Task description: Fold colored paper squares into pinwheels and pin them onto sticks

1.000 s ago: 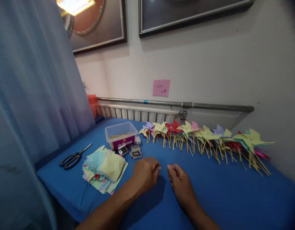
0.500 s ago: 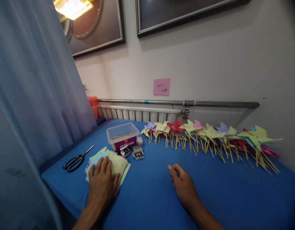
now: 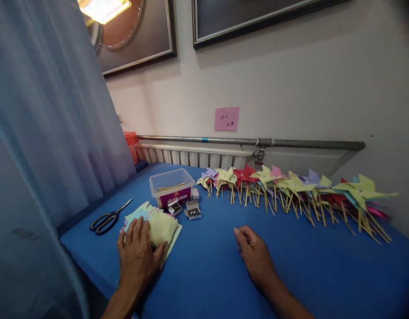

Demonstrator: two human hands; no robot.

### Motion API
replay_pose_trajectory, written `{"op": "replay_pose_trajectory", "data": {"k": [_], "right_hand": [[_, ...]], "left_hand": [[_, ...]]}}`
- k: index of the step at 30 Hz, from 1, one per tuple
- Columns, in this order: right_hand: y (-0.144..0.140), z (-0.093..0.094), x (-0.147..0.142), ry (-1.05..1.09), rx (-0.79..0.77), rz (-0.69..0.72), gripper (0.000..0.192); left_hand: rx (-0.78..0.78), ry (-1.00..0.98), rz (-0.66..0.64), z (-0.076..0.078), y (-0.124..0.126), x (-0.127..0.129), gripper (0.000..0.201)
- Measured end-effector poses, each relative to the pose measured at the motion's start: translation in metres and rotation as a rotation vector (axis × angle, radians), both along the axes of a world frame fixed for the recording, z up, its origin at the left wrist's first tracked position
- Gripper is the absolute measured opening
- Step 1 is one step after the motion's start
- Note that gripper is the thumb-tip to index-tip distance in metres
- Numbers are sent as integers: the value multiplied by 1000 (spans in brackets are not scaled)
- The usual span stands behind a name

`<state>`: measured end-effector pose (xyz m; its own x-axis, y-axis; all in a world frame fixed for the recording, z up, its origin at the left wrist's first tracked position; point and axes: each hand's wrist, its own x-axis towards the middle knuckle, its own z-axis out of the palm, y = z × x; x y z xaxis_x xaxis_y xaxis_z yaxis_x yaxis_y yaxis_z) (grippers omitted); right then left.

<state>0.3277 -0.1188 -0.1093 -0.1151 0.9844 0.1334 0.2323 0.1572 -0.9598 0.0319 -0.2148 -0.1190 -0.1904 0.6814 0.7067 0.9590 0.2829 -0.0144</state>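
Note:
My left hand lies with its fingers stretched over a stack of coloured paper sheets; pale yellow is on top, with blue and pink showing at the edges. My right hand rests on the blue table as a loose fist, thumb against the curled fingers, and nothing shows in it. Black-handled scissors lie left of the paper. Behind the stack stand two small open boxes of metal pins, one box beside the other. A clear plastic tub with a purple label holds thin wooden sticks.
A long row of finished paper pinwheels on sticks lies along the back right of the blue table. Behind it are a radiator and a grey pipe. A blue curtain hangs at the left, near a red basket.
My left hand has slid slightly left and towards me on the paper, uncovering more of the top sheet. The right hand stays in its fist. The view has shifted a little.

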Motion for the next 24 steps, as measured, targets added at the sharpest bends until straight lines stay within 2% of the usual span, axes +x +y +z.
{"op": "replay_pose_trajectory", "data": {"k": [5,12,19,24], "right_hand": [[1,0,0,-15,9,-4,41],[2,-3,1,-9,-9,5,39],[1,0,1,-27,-2,4,39],[0,3,0,-18,-13,10,40]], "left_hand": [[-20,25,6,-2,0,1,42],[25,55,-59,4,-6,3,29],[80,68,-103,7,-8,3,23],[146,93,-125,16,-6,-4,18]]}}
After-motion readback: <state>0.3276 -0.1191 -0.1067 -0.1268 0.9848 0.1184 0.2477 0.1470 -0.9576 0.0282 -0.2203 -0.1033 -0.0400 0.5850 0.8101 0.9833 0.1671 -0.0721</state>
